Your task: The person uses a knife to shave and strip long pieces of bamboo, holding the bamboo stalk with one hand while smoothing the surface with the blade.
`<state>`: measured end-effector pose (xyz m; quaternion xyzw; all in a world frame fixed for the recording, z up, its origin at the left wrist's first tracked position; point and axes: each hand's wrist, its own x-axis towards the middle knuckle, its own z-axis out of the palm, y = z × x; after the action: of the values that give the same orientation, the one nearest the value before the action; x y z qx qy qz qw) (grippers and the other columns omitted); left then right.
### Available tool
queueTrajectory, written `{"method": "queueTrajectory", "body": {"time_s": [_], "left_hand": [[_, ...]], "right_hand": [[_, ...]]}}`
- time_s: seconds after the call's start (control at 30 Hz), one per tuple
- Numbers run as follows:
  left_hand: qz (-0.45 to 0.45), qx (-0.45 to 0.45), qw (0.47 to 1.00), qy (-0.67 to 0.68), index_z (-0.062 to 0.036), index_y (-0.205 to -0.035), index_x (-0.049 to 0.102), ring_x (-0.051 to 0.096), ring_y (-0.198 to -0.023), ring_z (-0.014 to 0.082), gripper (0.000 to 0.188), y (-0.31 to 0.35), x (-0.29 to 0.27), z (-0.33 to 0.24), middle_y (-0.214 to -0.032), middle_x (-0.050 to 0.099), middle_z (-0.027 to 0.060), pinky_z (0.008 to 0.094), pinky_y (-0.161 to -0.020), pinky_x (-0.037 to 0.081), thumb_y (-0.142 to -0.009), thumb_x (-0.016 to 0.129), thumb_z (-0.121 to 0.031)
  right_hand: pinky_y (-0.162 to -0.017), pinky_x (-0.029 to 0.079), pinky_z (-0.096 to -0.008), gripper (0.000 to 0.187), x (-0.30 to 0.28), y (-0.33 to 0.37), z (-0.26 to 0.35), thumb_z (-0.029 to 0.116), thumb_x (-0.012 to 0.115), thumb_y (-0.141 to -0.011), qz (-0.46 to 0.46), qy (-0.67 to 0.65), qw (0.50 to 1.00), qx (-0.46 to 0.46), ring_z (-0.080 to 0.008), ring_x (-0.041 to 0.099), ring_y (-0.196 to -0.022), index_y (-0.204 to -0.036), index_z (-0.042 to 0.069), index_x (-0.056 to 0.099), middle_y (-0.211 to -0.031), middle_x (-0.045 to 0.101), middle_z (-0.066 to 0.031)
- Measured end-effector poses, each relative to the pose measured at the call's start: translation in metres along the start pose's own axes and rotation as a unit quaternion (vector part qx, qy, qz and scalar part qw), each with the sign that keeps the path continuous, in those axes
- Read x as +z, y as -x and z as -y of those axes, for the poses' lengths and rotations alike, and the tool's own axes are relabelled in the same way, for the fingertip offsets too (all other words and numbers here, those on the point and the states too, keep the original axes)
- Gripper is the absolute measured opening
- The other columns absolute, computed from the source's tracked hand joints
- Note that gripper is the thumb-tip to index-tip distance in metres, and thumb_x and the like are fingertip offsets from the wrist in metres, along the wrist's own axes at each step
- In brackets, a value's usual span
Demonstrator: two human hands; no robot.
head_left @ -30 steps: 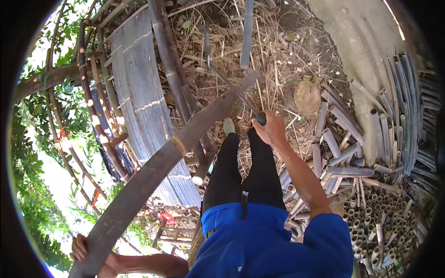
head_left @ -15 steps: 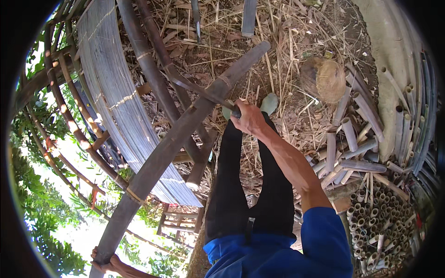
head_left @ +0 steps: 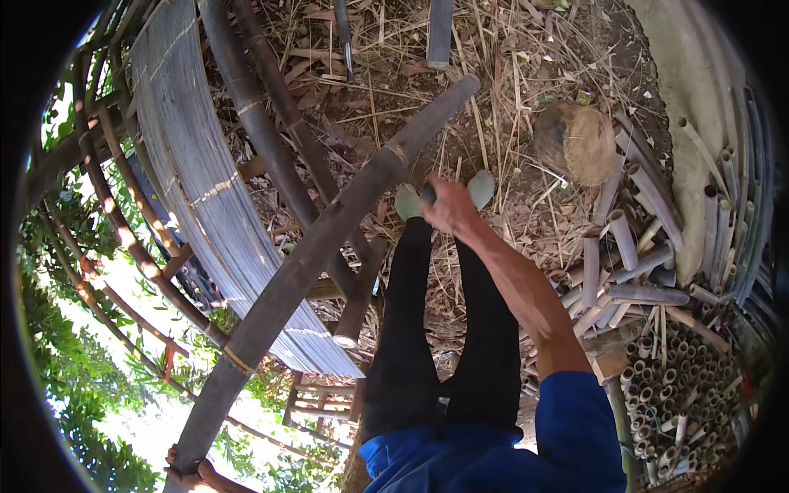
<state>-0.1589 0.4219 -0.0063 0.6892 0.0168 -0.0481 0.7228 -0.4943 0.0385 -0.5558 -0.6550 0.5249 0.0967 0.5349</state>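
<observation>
A long, thick dark bamboo pole [head_left: 300,260] slants from the lower left up to the top middle, with raised rings at its joints. At the lower left my left hand [head_left: 196,475] is wrapped round the pole's near end, partly cut off by the picture's rim. My right hand [head_left: 450,209], closed round the dark handle [head_left: 428,194] of a machete, is in front of my shoes, just right of the pole. The machete's blade cannot be made out now.
A grey slatted bamboo mat [head_left: 215,193] and bamboo poles [head_left: 267,123] lie left of the pole. At right are a cut log stump [head_left: 588,148], scattered bamboo pieces [head_left: 629,246] and stacked bamboo tubes [head_left: 678,403]. Straw and dry leaves litter the ground.
The machete's blade lay across the pole before and no longer shows there. My right hand has shifted slightly right, off the pole. My left hand keeps its hold.
</observation>
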Motion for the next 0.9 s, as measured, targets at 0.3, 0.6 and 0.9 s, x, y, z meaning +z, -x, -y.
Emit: {"method": "queueTrajectory", "body": {"time_s": [0.3, 0.6, 0.9], "left_hand": [[0.011, -0.011, 1.000, 0.006, -0.0006, -0.108, 0.057, 0.057, -0.090, 0.0244, 0.034, -0.005, -0.003, 0.008, -0.087, 0.061, 0.0080, 0.0436, -0.094, 0.045, -0.086, 0.073, -0.022], [0.024, -0.011, 1.000, 0.017, -0.0009, -0.110, 0.057, 0.057, -0.087, 0.0229, 0.038, -0.018, 0.000, 0.028, -0.085, 0.061, 0.0069, 0.0423, -0.091, 0.045, -0.084, 0.074, -0.022], [0.022, -0.012, 0.999, 0.022, -0.0012, -0.113, 0.057, 0.056, -0.083, 0.0213, 0.042, -0.015, -0.004, 0.033, -0.083, 0.061, 0.0057, 0.0409, -0.088, 0.044, -0.083, 0.076, -0.023]], "right_hand": [[-0.061, 0.059, -0.0476, 0.031, 0.001, 0.014, 0.008, 0.022, 0.068, -0.090, 0.063, 0.015, 0.994, -0.085, -0.0331, 0.072, -0.065, -0.112, 0.001, 0.062, -0.079, 0.072, -0.0217], [-0.063, 0.056, -0.0500, 0.036, -0.006, 0.006, -0.014, 0.022, 0.072, -0.087, -0.002, 0.037, 0.996, -0.081, -0.0390, 0.071, -0.068, -0.116, 0.003, 0.063, -0.077, 0.070, -0.0223], [-0.068, 0.059, -0.0501, 0.049, -0.002, 0.002, -0.014, 0.027, 0.075, -0.083, -0.041, 0.048, 0.997, -0.049, -0.0382, 0.073, -0.071, -0.124, 0.003, 0.062, -0.076, 0.071, -0.0201]]}}
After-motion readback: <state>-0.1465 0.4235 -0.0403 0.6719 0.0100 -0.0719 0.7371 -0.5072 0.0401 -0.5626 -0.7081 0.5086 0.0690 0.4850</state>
